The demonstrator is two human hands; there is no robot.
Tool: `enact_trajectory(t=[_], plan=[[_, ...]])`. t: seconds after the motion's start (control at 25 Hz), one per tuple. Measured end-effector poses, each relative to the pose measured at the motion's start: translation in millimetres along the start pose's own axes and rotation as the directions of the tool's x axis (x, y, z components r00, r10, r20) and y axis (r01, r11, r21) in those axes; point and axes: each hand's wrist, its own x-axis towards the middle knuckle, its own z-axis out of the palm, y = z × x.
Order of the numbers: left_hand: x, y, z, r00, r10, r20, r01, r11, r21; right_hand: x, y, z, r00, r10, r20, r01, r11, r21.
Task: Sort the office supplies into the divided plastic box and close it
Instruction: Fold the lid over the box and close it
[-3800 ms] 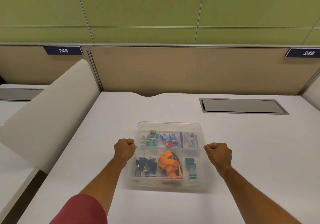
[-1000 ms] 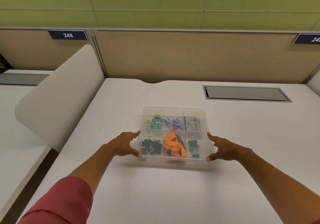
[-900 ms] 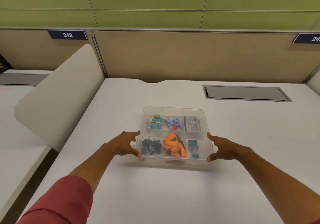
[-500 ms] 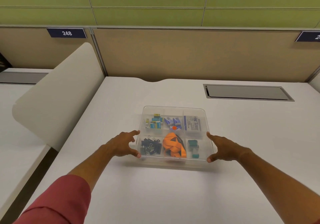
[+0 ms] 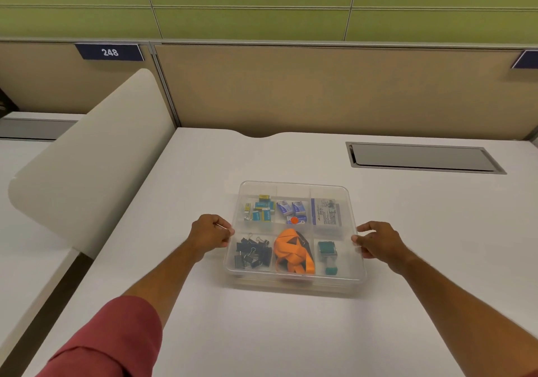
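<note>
Looks like the sorting's done and the clear box [image 5: 294, 232] sits mid-desk with its lid seemingly on, left hand [image 5: 210, 233] and right hand [image 5: 378, 242] both gripping its side edges, so next is probably just pressing down evenly until it snaps.

Right nameplate [image 5: 527, 60] cut off

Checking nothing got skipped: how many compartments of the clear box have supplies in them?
6. Back row: small colourful boxes left, blue packets middle, labelled pack right. Front row: binder clips left, orange lanyard middle, green item right.
</note>
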Motion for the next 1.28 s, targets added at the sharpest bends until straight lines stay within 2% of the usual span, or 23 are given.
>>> enact_trajectory(t=[0.12,0.28,0.48,0.64,0.88,1.12,1.28], plan=[[9,2,0,0.994,-0.096,0.049,0.097,0.995,-0.02,10,3,-1,0.998,0.049,0.037,-0.049,0.999,-0.014],[16,7,-2,0.982,-0.152,0.113,0.154,0.988,-0.015,20,-2,-2,0.99,0.099,0.096,-0.086,0.987,-0.135],[20,10,-8,0.949,-0.208,0.238,0.246,0.959,-0.141,27,-21,-9,0.966,0.185,0.182,-0.138,0.96,-0.245],[33,26,-4,0.97,-0.169,0.172,0.198,0.966,-0.167,42,-26,-9,0.983,0.127,0.134,-0.11,0.986,-0.128],[57,33,9,0.989,-0.145,0.031,0.149,0.972,-0.18,61,-26,-1,0.995,0.058,0.082,-0.047,0.99,-0.132],[66,28,12,0.977,-0.197,0.078,0.21,0.951,-0.228,79,-35,-5,0.985,0.075,0.156,-0.052,0.988,-0.147],[68,27,12,0.971,-0.218,0.101,0.237,0.938,-0.251,97,-39,0,0.996,0.079,0.039,-0.074,0.991,-0.11]])
